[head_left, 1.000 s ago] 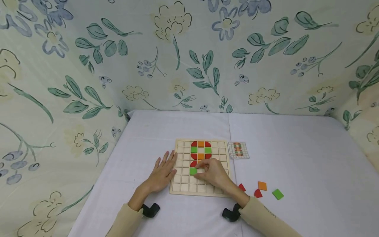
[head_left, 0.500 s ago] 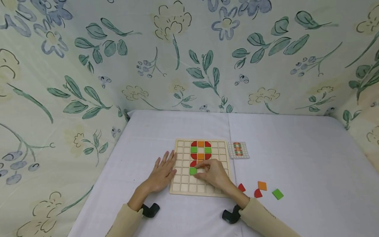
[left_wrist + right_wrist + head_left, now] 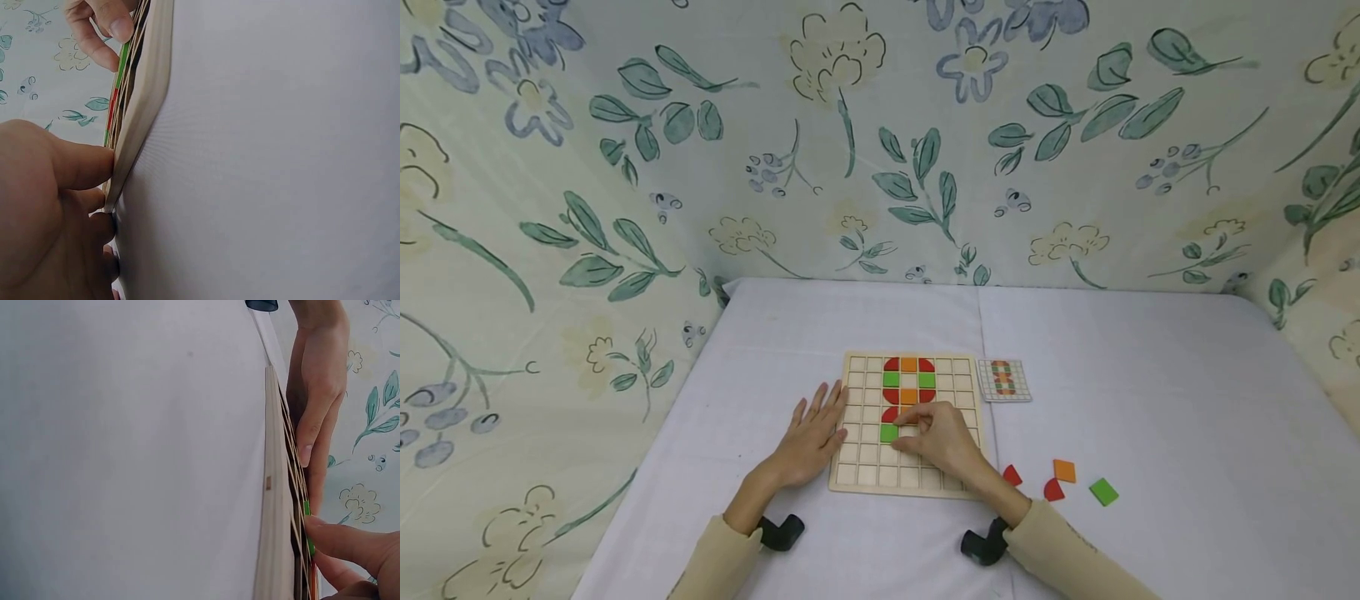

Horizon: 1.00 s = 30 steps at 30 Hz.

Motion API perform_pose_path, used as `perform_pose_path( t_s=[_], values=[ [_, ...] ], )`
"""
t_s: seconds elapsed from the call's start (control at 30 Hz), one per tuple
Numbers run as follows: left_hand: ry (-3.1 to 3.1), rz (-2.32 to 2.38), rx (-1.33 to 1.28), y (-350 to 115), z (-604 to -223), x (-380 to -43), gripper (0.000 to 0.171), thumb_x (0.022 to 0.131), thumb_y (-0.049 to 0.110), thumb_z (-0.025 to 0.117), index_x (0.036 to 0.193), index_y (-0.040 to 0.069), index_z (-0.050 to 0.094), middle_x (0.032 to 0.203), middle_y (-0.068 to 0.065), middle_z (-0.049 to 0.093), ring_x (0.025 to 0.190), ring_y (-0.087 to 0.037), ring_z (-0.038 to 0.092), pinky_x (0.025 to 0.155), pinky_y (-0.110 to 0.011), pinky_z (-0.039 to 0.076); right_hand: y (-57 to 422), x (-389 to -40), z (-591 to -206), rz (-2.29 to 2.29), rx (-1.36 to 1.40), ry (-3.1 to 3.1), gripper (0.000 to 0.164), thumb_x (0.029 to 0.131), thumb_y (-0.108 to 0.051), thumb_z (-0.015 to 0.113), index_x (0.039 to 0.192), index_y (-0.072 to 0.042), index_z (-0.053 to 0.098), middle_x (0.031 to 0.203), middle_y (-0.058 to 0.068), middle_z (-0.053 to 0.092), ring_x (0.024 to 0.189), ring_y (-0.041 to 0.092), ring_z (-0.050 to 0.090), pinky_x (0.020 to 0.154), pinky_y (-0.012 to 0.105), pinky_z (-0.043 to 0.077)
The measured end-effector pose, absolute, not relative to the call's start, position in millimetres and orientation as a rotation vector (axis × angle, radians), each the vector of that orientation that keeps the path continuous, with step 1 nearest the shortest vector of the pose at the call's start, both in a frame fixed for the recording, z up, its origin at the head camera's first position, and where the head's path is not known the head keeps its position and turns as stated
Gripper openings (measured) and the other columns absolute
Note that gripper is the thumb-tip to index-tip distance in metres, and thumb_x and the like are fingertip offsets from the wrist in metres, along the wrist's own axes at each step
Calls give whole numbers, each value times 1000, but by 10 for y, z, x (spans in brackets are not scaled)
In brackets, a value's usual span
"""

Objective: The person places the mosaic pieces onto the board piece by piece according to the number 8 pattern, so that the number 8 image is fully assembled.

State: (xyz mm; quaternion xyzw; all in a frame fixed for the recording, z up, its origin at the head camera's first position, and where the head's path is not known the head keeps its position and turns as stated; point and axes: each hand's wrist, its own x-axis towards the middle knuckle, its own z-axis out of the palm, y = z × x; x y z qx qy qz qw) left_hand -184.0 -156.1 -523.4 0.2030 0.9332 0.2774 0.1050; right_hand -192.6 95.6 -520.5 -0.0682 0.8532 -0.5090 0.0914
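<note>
A wooden grid board (image 3: 857,475) lies on the white cloth, with red quarter-circle, orange square and green square tiles set in its middle columns. My right hand (image 3: 946,437) reaches over the board. Its thumb and index finger pinch a green square tile (image 3: 888,433) at opposite edges, low in the pattern; the right wrist view shows the thumb against this green tile (image 3: 311,546). The palm hides some nearby cells. My left hand (image 3: 811,439) lies flat with fingers stretched out, touching the board's left edge; the left wrist view has its thumb against the wooden rim (image 3: 140,119).
A small pattern card (image 3: 1021,385) lies by the board's upper right corner. Right of the board are loose tiles: a red quarter-circle (image 3: 1012,475), another red quarter-circle (image 3: 1054,490), an orange square (image 3: 1064,471) and a green square (image 3: 1104,492). Floral cloth (image 3: 850,208) hangs behind the table.
</note>
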Motion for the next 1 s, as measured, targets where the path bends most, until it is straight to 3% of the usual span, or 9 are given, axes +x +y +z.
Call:
perform_pose_path(
  t_s=[0.3, 0.57, 1.0],
  values=[
    [2750, 759, 583, -1555, -5225, -1862, 64, 112, 23, 39, 166, 5, 11, 176, -12, 5, 163, -37, -4, 129, -63, -1, 947, -1925, -5186, -1527, -135, 2517, 23, 72, -13, 95, 91, -13, 83, 53, -3, 40, 50, 12, 34, 48, 21, 23],
    [2751, 879, 615, -1557, -5250, -1847, 63, 111, 21, 41, 165, 1, 16, 174, -18, 10, 162, -43, 0, 126, -67, -2, 1067, -1903, -5074, -1544, -28, 2482, 19, 77, -18, 92, 95, -16, 83, 54, -4, 35, 49, 12, 29, 46, 22, 18],
    [2768, 877, 606, -1546, -5276, -1836, 62, 111, 21, 41, 165, 1, 17, 174, -18, 11, 162, -43, 2, 126, -67, -1, 1899, -1707, -4905, -1477, 80, 2607, 35, 85, -30, 86, 114, -12, 79, 58, -5, 30, 49, 8, 25, 45, 20, 20]
  ],
)
